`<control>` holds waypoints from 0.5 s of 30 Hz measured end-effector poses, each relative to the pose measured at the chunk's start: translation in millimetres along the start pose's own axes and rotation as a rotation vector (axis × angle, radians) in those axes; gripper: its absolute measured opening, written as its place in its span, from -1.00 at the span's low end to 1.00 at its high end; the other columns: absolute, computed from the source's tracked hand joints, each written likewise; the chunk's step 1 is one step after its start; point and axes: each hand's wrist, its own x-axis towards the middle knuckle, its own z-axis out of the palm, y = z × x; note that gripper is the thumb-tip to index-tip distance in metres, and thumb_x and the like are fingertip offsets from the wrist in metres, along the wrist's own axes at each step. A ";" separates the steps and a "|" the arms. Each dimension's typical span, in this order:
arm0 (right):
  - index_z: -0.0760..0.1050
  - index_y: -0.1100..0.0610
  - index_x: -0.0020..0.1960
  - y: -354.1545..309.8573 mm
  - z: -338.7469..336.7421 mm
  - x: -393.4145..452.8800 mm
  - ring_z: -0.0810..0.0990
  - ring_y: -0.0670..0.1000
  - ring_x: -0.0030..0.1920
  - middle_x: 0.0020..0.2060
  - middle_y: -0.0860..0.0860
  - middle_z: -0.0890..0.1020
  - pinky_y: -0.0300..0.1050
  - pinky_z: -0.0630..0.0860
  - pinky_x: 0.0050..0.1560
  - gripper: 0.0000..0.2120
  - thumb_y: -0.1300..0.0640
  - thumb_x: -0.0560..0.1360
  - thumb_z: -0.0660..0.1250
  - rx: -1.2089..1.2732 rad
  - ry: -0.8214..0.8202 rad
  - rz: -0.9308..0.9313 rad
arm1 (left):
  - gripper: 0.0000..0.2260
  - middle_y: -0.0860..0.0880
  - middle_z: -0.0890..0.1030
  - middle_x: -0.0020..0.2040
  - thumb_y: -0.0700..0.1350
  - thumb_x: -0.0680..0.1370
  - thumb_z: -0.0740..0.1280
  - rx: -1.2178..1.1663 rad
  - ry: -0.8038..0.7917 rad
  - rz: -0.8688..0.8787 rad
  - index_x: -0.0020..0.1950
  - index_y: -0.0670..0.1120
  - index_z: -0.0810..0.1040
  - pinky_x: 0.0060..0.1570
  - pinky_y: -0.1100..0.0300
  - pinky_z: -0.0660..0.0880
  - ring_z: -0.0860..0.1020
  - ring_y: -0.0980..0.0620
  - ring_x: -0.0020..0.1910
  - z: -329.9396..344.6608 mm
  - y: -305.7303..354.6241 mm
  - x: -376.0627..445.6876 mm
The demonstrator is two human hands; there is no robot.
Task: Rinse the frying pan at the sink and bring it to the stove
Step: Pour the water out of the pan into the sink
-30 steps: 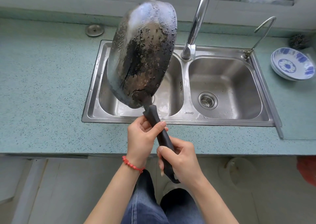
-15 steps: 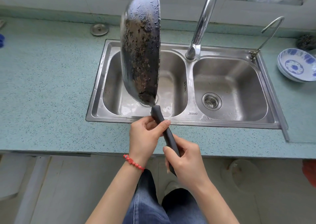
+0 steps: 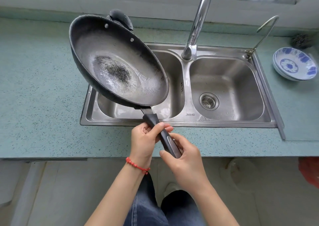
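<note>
A large dark frying pan (image 3: 117,65) hangs above the left basin of the steel double sink (image 3: 224,120), its wet inside facing up toward me and tilted. Its black handle runs down to the counter's front edge. My left hand (image 3: 145,141) grips the handle near the pan. My right hand (image 3: 184,160) holds the handle's lower end, fingers loosely wrapped. The tall chrome faucet (image 3: 196,29) stands between the basins, with no water running. No stove is in view.
A thin second tap (image 3: 262,34) rises at the sink's back right corner. Stacked blue-and-white bowls (image 3: 295,65) sit on the counter to the right, a dark scrubber (image 3: 302,40) behind them. The speckled green counter (image 3: 39,87) spreads to the left.
The pan has rolled over from bottom-side toward me, through edge-on, to inside facing up, and has dropped lower over the left basin. Both hands stay on the handle.
</note>
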 end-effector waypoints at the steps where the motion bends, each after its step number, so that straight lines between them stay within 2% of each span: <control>1: 0.47 -0.27 -0.13 0.1 0.7 -0.1 0.58 -0.14 -0.22 -0.25 -0.16 0.64 -0.37 0.47 -0.20 -0.68 0.12 0.28 0.43 0.006 0.004 0.011 | -0.77 -0.08 0.70 -0.37 -0.31 0.45 0.32 -0.010 -0.018 0.002 -0.38 -0.13 0.64 -0.28 0.21 0.61 0.67 0.00 -0.29 -1.5 0.8 0.1; 3: 0.46 -0.23 -0.12 -1.2 2.5 -0.2 0.59 -0.18 -0.16 -0.22 -0.16 0.64 -0.40 0.48 -0.15 -0.70 0.06 0.25 0.44 0.032 0.014 0.026 | -0.84 -0.10 0.70 -0.35 -0.31 0.46 0.30 -0.031 -0.044 0.012 -0.28 -0.20 0.62 -0.28 0.21 0.60 0.67 -0.01 -0.28 -4.2 2.6 1.0; 6: 0.50 -0.13 -0.13 -4.6 6.4 1.1 0.56 -0.21 -0.28 -0.31 -0.20 0.63 -0.43 0.43 -0.25 -0.77 0.01 0.24 0.43 0.095 -0.005 0.023 | -0.92 -0.10 0.69 -0.35 -0.34 0.47 0.27 -0.107 -0.067 0.030 -0.18 -0.28 0.54 -0.30 0.23 0.58 0.67 -0.01 -0.29 -7.5 6.2 2.6; 8: 0.53 -0.08 -0.19 -8.1 9.1 1.7 0.48 -0.17 -0.40 -0.43 -0.22 0.57 -0.37 0.39 -0.35 -0.85 -0.01 0.26 0.42 0.125 -0.047 0.024 | -0.92 -0.08 0.69 -0.35 -0.36 0.48 0.23 -0.156 -0.093 0.041 -0.15 -0.27 0.51 -0.29 0.26 0.57 0.67 -0.01 -0.30 -9.0 9.8 3.3; 11: 0.50 -0.02 -0.28 -15.0 12.9 3.0 0.45 -0.04 -0.51 -0.51 -0.08 0.50 -0.22 0.39 -0.50 -0.92 0.02 0.33 0.38 0.253 -0.138 0.078 | -0.94 -0.08 0.69 -0.34 -0.35 0.45 0.25 -0.197 -0.144 0.055 -0.12 -0.25 0.49 -0.28 0.25 0.58 0.67 0.00 -0.30 -11.6 15.8 3.4; 13: 0.47 0.13 -0.17 -18.4 13.5 4.9 0.50 0.01 -0.58 -0.50 0.02 0.55 -0.23 0.42 -0.59 -0.85 0.04 0.41 0.30 0.457 -0.248 0.141 | -0.90 -0.09 0.69 -0.32 -0.30 0.39 0.33 -0.186 -0.173 0.070 -0.12 -0.24 0.51 -0.27 0.24 0.58 0.67 0.00 -0.28 -14.0 18.6 4.2; 15: 0.39 0.30 -0.04 -22.6 12.8 7.6 0.54 0.04 -0.60 -0.50 0.08 0.59 -0.24 0.46 -0.62 -0.73 0.07 0.46 0.21 0.623 -0.368 0.188 | -0.90 -0.09 0.69 -0.30 -0.24 0.38 0.32 -0.169 -0.196 0.073 -0.13 -0.21 0.54 -0.25 0.22 0.59 0.67 -0.01 -0.26 -16.7 21.0 5.7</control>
